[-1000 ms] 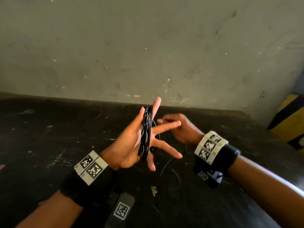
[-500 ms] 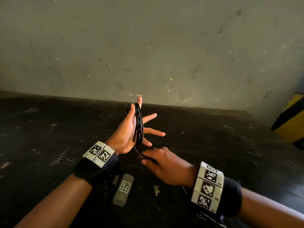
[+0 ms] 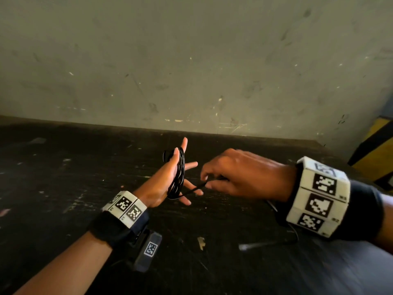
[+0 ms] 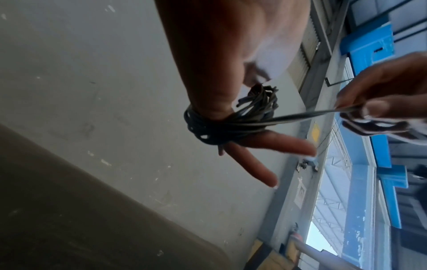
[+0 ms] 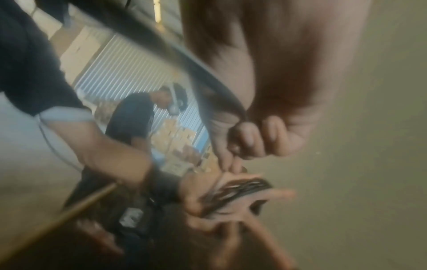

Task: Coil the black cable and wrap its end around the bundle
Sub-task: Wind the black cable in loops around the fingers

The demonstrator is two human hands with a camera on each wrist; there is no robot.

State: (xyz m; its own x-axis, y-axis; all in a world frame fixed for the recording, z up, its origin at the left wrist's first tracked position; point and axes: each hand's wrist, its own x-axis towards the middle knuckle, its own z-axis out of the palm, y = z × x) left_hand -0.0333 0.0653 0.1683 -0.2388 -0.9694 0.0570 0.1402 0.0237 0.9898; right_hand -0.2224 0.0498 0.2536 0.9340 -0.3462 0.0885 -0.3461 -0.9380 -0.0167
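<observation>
Head view: left hand (image 3: 168, 184) upright over the dark table (image 3: 63, 188), fingers spread straight as a former, black cable (image 3: 178, 173) looped round it; right hand (image 3: 238, 177) pinching the free strand taut. Left wrist view: coils bunched round the fingers (image 4: 275, 144), strand running to the pinch. Right wrist view: blurred, pinch just above the coil, presumably to lay the next turn

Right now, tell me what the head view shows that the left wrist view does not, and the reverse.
Only the head view shows the dark scuffed tabletop, both marker-covered wristbands and a yellow-and-black striped post.

Only the left wrist view shows blue framed windows behind.

Both show the thin black cable coiled round the open left hand, and the right hand pinching its taut free strand.
</observation>
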